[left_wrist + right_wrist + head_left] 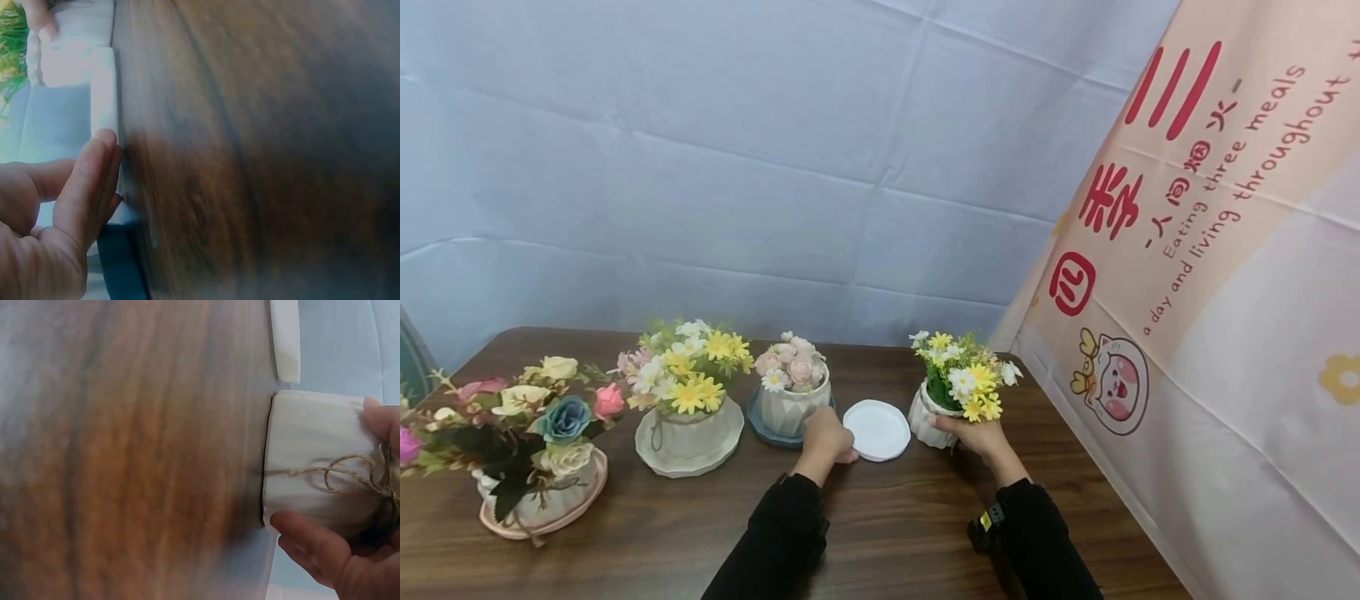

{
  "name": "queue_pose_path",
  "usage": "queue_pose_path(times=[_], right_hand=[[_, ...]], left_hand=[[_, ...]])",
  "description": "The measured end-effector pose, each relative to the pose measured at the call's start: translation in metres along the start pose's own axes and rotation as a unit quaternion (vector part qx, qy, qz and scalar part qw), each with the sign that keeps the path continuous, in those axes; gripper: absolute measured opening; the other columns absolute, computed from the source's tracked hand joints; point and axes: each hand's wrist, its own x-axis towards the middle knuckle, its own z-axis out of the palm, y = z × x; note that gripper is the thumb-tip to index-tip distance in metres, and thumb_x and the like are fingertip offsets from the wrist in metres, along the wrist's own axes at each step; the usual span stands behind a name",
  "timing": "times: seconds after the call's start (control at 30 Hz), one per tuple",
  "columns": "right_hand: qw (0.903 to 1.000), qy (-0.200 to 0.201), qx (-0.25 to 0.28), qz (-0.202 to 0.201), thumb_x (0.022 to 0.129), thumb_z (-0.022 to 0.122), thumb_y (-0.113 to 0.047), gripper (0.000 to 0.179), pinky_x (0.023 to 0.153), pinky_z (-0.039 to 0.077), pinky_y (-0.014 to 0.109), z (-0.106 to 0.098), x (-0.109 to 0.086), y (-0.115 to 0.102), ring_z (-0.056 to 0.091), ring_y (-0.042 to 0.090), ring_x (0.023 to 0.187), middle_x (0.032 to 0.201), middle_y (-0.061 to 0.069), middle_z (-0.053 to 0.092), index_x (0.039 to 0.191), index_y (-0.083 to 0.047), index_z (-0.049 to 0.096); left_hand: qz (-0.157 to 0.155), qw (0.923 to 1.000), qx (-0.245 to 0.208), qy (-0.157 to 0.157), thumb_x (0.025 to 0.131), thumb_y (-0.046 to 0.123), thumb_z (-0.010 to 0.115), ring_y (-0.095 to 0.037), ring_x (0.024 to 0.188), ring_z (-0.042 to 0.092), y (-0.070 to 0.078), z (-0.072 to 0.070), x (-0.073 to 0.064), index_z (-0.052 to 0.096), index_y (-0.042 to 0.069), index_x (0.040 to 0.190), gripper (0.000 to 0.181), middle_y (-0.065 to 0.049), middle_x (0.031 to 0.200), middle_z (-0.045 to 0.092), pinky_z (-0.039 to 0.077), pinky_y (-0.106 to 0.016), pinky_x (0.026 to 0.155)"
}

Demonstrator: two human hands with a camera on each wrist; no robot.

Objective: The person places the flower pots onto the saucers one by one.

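Note:
My left hand [827, 437] is low at the left rim of a round white saucer [880, 429]. In the left wrist view its fingertips [103, 140] meet the end of the saucer [104, 87], thumb and fingers bent together there. To the right, my right hand [977, 433] grips a white ribbed flowerpot [928, 421] holding yellow and white artificial flowers [966, 375]. In the right wrist view, thumb and fingers lie on opposite sides of the pot [319, 437], and a twine bow [350, 472] hangs on its side. The pot's base is close over the wooden table [895, 517].
Left of the saucer, a pot of pale pink roses [793, 371] stands on a blue saucer [763, 425]. Farther left are a yellow-and-white flowerpot on a cream saucer [655, 462] and mixed roses on a pink saucer [598, 479]. A printed cloth [1187, 333] hangs along the right edge.

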Motion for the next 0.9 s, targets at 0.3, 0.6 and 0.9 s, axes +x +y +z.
queue_pose_path(times=[0.3,0.6,0.9], right_hand=[[0.9997,0.009,0.025,-0.002,0.075,0.078,-0.027,0.085,0.08,0.049,0.051,0.0028,0.0021,0.0036,0.044,0.04,0.117,0.134,0.021,0.037,0.14,-0.004,0.03],[0.9988,0.0,0.049,0.006,0.076,0.077,-0.027,0.086,0.08,0.05,0.05,0.0004,-0.0013,0.0068,0.044,0.043,0.116,0.133,0.024,0.036,0.141,-0.003,0.026],[0.9986,0.0,0.047,-0.026,0.076,0.078,-0.026,0.081,0.072,0.053,0.045,0.0002,0.0013,0.0071,0.049,0.038,0.111,0.131,0.021,0.039,0.138,-0.003,0.032]], left_hand=[[-0.007,0.9999,-0.013,-0.008,0.075,-0.012,0.061,-0.017,0.041,0.06,-0.0005,-0.0004,-0.0004,0.057,-0.016,0.095,0.021,-0.013,0.052,0.056,0.049,-0.022,0.039],[0.013,0.9999,0.008,0.001,0.077,-0.009,0.062,-0.015,0.038,0.058,-0.0037,0.0032,-0.0015,0.059,-0.015,0.091,0.016,-0.009,0.046,0.055,0.048,-0.022,0.038],[0.012,0.9999,0.006,0.005,0.077,-0.01,0.06,-0.016,0.038,0.057,-0.0025,0.0001,-0.0005,0.057,-0.016,0.096,0.02,-0.011,0.049,0.055,0.048,-0.022,0.037]])
